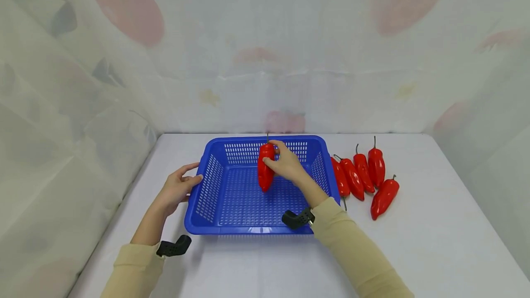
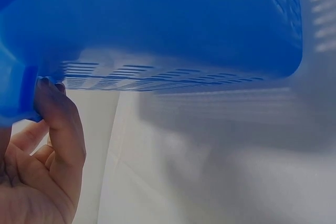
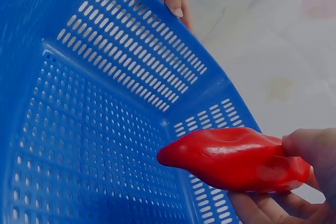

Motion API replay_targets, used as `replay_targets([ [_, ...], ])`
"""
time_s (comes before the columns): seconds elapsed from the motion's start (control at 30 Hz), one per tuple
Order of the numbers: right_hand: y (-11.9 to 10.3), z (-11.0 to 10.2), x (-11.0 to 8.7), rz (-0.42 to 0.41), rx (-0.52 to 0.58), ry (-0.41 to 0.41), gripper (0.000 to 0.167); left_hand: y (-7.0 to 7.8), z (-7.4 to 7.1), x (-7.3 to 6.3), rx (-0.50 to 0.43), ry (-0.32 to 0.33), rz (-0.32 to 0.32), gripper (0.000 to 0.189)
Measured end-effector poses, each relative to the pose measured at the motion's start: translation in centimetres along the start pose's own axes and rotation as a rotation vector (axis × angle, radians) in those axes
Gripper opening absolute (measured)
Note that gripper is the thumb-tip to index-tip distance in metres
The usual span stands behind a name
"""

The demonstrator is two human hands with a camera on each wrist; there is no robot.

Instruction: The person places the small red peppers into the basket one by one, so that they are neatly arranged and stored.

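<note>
A blue plastic basket with slotted walls stands in the middle of the table. My right hand holds a red pepper above the basket floor, thumb on one side and fingers on the other. The pepper hangs with its stem up and its pointed tip down; in the right wrist view its tip points into the basket. At the basket's left side, my left hand grips the rim, thumb on top and fingertips underneath. No other pepper shows inside the basket.
Several red peppers lie on the white table right of the basket, the nearest one close against its right wall. One pepper lies a little apart, nearer me. Patterned cloth hangs behind the table and at both sides.
</note>
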State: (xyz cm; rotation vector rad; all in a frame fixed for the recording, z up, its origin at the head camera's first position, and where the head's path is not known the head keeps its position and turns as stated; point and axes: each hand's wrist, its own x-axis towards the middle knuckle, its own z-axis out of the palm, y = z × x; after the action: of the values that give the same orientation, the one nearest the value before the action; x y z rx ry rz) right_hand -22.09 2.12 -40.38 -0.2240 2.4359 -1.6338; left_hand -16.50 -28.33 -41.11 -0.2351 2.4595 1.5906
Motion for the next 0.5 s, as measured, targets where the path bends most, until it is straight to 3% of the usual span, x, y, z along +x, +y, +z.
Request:
replay_targets([
  [0.5,-1.2,2.6,0.9,0.043,0.082,-0.111,0.063,-0.1,0.1,0.1,-0.01,-0.002,0.006,0.058],
])
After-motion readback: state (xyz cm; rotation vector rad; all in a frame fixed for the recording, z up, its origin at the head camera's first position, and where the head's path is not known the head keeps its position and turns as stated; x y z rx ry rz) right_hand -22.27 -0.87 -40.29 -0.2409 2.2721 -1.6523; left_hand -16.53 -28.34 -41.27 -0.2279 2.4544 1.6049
